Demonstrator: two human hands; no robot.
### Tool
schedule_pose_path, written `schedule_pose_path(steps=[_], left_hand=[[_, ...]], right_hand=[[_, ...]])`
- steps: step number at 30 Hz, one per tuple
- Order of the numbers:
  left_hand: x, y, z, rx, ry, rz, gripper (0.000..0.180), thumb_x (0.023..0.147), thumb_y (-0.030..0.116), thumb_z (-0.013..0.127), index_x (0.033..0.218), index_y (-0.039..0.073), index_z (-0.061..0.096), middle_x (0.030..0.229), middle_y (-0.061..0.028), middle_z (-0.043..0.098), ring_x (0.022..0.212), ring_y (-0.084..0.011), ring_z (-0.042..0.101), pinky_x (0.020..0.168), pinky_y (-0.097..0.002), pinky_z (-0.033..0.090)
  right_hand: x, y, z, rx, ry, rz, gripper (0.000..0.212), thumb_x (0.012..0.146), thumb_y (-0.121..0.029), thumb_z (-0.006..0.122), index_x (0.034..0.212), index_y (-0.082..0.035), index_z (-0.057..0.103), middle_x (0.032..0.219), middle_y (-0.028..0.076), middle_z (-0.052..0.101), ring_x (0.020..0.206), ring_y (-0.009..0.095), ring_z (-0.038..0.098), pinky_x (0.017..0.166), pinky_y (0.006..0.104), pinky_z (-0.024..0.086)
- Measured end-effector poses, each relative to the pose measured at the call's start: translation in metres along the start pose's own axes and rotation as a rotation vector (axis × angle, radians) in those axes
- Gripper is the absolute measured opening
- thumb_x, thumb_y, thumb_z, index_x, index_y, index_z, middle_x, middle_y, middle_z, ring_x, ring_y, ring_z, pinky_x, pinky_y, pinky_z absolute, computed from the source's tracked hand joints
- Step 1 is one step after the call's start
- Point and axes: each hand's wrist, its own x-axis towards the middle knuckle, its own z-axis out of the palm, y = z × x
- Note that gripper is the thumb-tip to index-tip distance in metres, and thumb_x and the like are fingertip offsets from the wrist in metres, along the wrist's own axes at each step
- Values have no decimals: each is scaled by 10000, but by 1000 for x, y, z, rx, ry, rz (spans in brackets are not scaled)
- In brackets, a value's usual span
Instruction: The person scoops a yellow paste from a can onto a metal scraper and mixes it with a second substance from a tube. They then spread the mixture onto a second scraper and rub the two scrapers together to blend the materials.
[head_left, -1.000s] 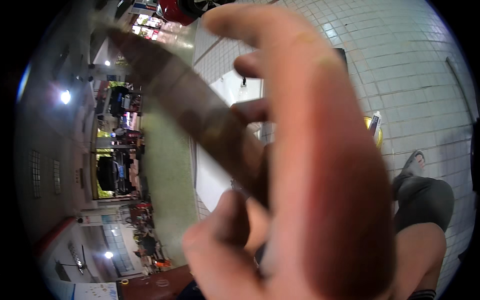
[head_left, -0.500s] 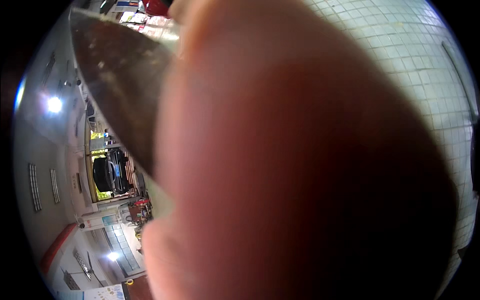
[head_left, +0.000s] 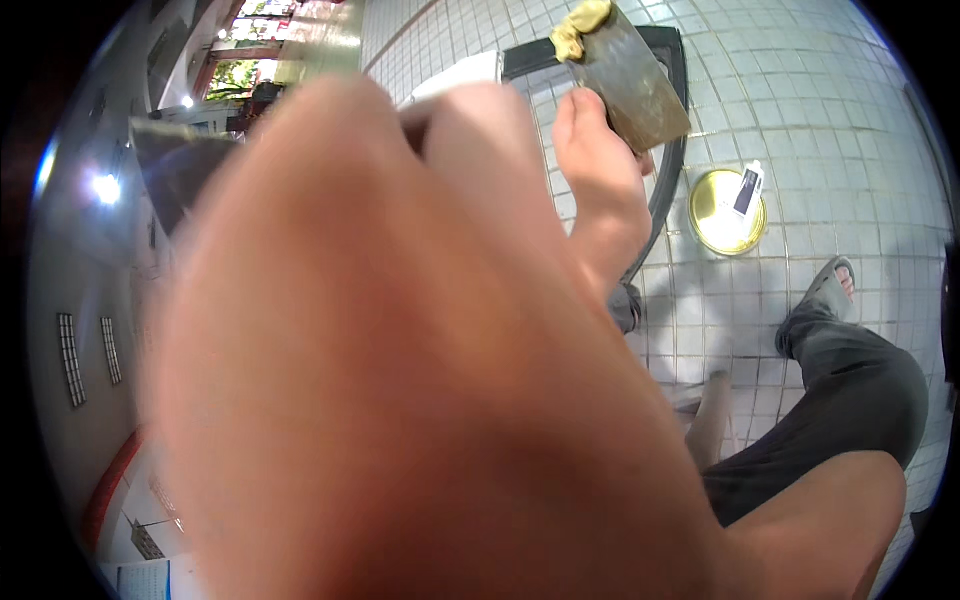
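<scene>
My right hand, large and blurred, is raised very close in front of me, its fingers closed. From behind it at the left sticks out the grey metal blade of what looks like a putty knife; its handle is hidden. Farther off, my left hand grips a flat metal plate, thumb along its edge and fingertips showing at the far side. A lump of yellow putty clings to the plate's upper corner. The left forearm runs partly behind the right hand.
A gold round tin stands on the white tiled floor, a white tube lying on its lid. Behind the plate lies a dark frame-like part with a rounded corner. My trousered leg and sandalled foot are at the right.
The right hand and blade have shifted left and no longer cover most of the view. My left hand, the plate with putty, the tin, the frame and my leg have come into sight.
</scene>
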Motion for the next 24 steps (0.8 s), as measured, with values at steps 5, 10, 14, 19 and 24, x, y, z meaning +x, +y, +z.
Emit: schedule_pose_path(steps=[5, 10, 14, 19, 24], left_hand=[[1, -2, 7, -6, -13, -8, 278, 1060, 356, 431, 1131, 122, 561, 943, 4, 587, 744, -113, 524, 570, -293, 410], [5, 1, 10, -14, -24, 5, 288, 1058, 360, 435, 1156, 123, 565, 960, 3, 594, 762, -117, 532, 582, -296, 420], [0, 4, 10, -21, 55, -41, 297, 1057, 364, 439, 1175, 124, 568, 974, 2, 599, 776, -121, 538, 592, -299, 427], [0, 2, 6, -55, 85, -99, 392, 1064, 410, 438, 1326, 133, 529, 1041, -1, 607, 791, -126, 550, 607, -290, 422], [7, 12, 17, -33, 140, -151, 385, 1074, 383, 414, 1328, 124, 543, 1018, -9, 613, 764, -118, 542, 600, -286, 419]], right_hand=[[2, 5, -4, 2, -11, 20, 659, 849, -26, 568, 1483, 28, 395, 1343, 212, 526, 1186, 279, 585, 987, 340, 489], [2, -4, -11, -26, 16, 35, 661, 852, -30, 571, 1486, 26, 392, 1350, 214, 522, 1190, 283, 583, 994, 339, 485], [4, 0, -11, -101, 67, 83, 662, 854, -33, 573, 1488, 25, 390, 1356, 216, 519, 1193, 285, 582, 1000, 338, 482], [15, -6, -25, 80, 13, 237, 662, 858, -49, 567, 1487, 39, 385, 1374, 226, 504, 1223, 282, 569, 1050, 343, 455], [17, 6, -28, -136, 119, 54, 653, 872, -80, 585, 1469, 83, 376, 1404, 252, 487, 1214, 255, 576, 1062, 373, 447]])
